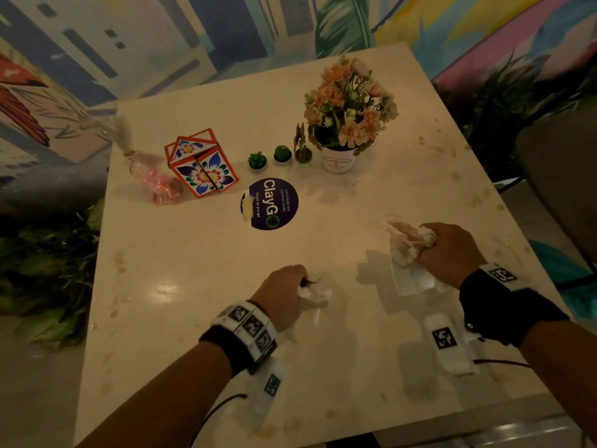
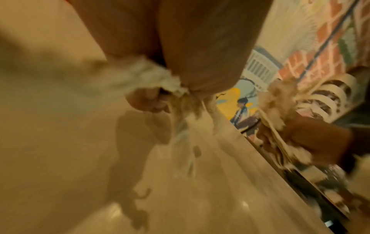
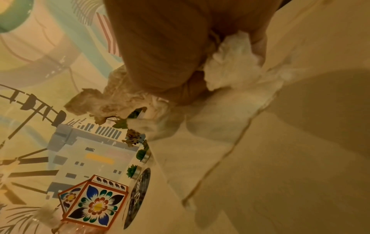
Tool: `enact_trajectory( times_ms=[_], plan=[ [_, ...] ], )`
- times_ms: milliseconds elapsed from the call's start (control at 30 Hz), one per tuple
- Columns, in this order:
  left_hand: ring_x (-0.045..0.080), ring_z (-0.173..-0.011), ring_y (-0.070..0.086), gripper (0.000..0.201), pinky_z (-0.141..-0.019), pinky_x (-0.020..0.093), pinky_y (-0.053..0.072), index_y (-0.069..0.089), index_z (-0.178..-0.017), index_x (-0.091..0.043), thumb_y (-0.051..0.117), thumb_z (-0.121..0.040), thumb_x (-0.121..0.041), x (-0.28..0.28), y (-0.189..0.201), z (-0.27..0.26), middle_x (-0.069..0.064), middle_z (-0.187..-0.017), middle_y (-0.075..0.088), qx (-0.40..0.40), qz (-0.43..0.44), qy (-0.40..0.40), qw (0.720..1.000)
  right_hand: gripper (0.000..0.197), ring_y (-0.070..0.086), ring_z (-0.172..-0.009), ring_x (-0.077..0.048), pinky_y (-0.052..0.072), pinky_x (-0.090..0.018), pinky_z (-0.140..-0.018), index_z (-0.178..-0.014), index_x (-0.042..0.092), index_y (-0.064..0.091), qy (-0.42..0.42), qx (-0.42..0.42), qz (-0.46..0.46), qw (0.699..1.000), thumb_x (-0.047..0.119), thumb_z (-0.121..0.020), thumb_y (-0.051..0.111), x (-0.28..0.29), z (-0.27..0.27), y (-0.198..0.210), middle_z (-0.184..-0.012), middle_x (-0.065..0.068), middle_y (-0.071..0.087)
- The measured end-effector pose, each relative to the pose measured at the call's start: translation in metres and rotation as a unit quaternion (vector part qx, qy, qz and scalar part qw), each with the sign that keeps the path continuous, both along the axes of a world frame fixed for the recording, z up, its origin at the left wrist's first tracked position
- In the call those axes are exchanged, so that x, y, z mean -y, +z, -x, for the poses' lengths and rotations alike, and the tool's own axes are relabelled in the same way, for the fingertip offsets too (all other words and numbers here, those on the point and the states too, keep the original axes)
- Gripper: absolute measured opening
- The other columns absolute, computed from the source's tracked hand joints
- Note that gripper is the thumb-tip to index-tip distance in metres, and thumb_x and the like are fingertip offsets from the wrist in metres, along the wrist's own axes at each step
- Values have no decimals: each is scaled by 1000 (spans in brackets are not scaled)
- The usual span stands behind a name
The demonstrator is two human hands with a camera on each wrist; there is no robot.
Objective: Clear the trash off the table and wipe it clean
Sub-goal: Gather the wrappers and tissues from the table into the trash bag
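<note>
A pale marble-look table (image 1: 206, 286) carries brownish stains. Over its near middle my left hand (image 1: 286, 294) grips a small crumpled white tissue (image 1: 315, 297); the left wrist view shows that tissue (image 2: 160, 79) bunched under the curled fingers (image 2: 148, 101). To the right, my right hand (image 1: 449, 252) holds a larger wad of stained white napkins (image 1: 407, 250) just above the table. In the right wrist view the napkin wad (image 3: 232, 66) bulges out of the fist and a soiled end (image 3: 112, 98) trails out past it.
At the back of the table stand a floral paper box (image 1: 202, 163), a pink wrapped packet (image 1: 155, 179), three tiny potted plants (image 1: 282, 153), a flower pot (image 1: 339, 158) and a round dark sticker (image 1: 269, 203). Leafy plants and a painted wall surround the table.
</note>
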State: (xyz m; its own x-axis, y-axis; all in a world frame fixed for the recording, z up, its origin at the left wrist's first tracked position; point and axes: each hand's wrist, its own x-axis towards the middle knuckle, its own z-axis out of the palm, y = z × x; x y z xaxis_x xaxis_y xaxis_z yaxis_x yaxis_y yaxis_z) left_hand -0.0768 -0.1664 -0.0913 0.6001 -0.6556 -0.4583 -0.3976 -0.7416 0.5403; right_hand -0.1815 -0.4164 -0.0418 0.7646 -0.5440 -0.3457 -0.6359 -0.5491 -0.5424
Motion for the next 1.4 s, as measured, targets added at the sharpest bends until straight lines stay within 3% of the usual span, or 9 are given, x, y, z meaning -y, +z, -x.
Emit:
enact_trajectory(
  times_ms=[200, 333, 467, 700, 833, 900, 1033, 1233, 1400],
  plan=[
    [28, -72, 41, 28, -69, 43, 43, 34, -79, -21, 46, -87, 3, -7, 0, 45, -3, -95, 28, 16, 10, -30, 999, 11, 57, -82, -32, 38, -32, -69, -84, 5, 67, -7, 7, -1, 1000, 2, -78, 58, -2, -3, -4, -81, -16, 63],
    [22, -62, 35, 8, -60, 33, 28, 45, -97, -8, 51, -92, -7, -7, 2, 66, 4, -110, 29, 54, -17, -74, 996, 11, 58, -82, -35, 41, -36, -69, -85, 3, 67, 1, 6, 10, 1000, 4, -79, 58, -6, -2, -4, -84, -20, 65],
    [30, -90, 47, 18, -69, 32, 32, 45, -112, -5, 47, -94, -9, -2, -1, 75, 12, -117, 39, 108, -14, -89, 990, 13, 60, -88, -39, 43, -36, -70, -88, 0, 68, 2, 7, 21, 1000, 2, -78, 59, -8, -1, -8, -88, -24, 66],
    [32, -95, 50, 21, -70, 31, 32, 44, -114, -7, 48, -95, -15, 0, -5, 66, 11, -114, 43, 115, -17, -68, 991, 13, 61, -86, -38, 41, -34, -68, -85, 3, 68, 3, 3, 11, 1000, 7, -76, 61, -14, -3, -8, -86, -21, 67],
    [25, -75, 49, 20, -59, 29, 33, 42, -77, -22, 58, -86, -14, -22, 4, 35, 4, -86, 51, 29, 79, 169, 982, 13, 60, -88, -37, 46, -39, -74, -88, 2, 69, 5, 12, 26, 1000, 3, -78, 61, -16, -8, -2, -88, -22, 67],
    [20, -63, 49, 19, -51, 24, 35, 47, -74, -19, 59, -83, -7, -45, 14, 11, 1, -69, 54, 18, 94, 291, 952, 6, 59, -83, -33, 41, -35, -69, -81, 5, 67, 9, 18, 21, 1000, 3, -78, 61, -19, -12, 0, -81, -19, 64],
    [23, -53, 52, 11, -53, 31, 47, 58, -76, -7, 56, -82, 2, -100, 30, -33, 15, -70, 59, -10, 159, 452, 878, 9, 59, -80, -29, 38, -30, -67, -81, 7, 69, 25, 16, -3, 1000, 3, -77, 61, -36, -26, 6, -79, -15, 64],
    [14, -43, 41, 10, -36, 17, 34, 56, -91, -2, 48, -94, 2, -180, 39, -70, 12, -65, 47, -196, 228, 517, 801, 8, 57, -74, -26, 37, -27, -61, -51, 24, 44, 176, -57, -44, 982, 28, -53, 50, -149, -49, 24, -63, 1, 54],
    [12, -36, 40, 6, -36, 16, 34, 54, -96, 1, 49, -93, 4, -237, 33, -96, 7, -51, 47, -247, 211, 494, 807, 9, 59, -79, -27, 39, -30, -64, -54, 25, 40, 309, -54, -67, 947, 32, -53, 46, -271, -65, 10, -62, 6, 45]
  ],
)
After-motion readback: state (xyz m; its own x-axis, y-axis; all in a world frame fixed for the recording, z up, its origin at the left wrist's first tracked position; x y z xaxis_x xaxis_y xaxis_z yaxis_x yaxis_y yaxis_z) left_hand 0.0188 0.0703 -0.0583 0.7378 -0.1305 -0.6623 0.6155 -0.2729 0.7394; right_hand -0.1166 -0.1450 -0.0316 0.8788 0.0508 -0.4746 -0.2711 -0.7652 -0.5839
